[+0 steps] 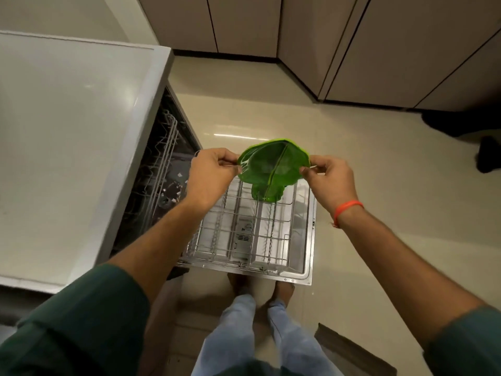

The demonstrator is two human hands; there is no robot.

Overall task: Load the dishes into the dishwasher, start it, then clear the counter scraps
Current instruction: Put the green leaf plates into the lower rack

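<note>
Between the hands: green dishes (273, 165), seemingly two plates stacked or set edge to edge, pinched at opposite rims and held tilted above the far end of the rack.
Left hand (210, 173): fingers curled, pinching the near-left rim of the dishes.
Right hand (329, 177): thumb and fingertips closed on the right rim; orange band on the wrist.
Below the hands: lower rack (244, 234) pulled out over the open dishwasher door (307, 256), holding nothing visible.
Left of the hands: white bench (67, 131), bare where visible.
Progress: early, by the look of it; loading only beginning, no dish yet seated, starting the machine and clearing scraps still to come.
Hard to tell: one dish or two; lower edge of the dishes possibly touching the rack tines, possibly just above.
Hidden: dishwasher interior (168, 169) dark, upper rack only partly seen; controls, remaining dishes and scraps out of view.
</note>
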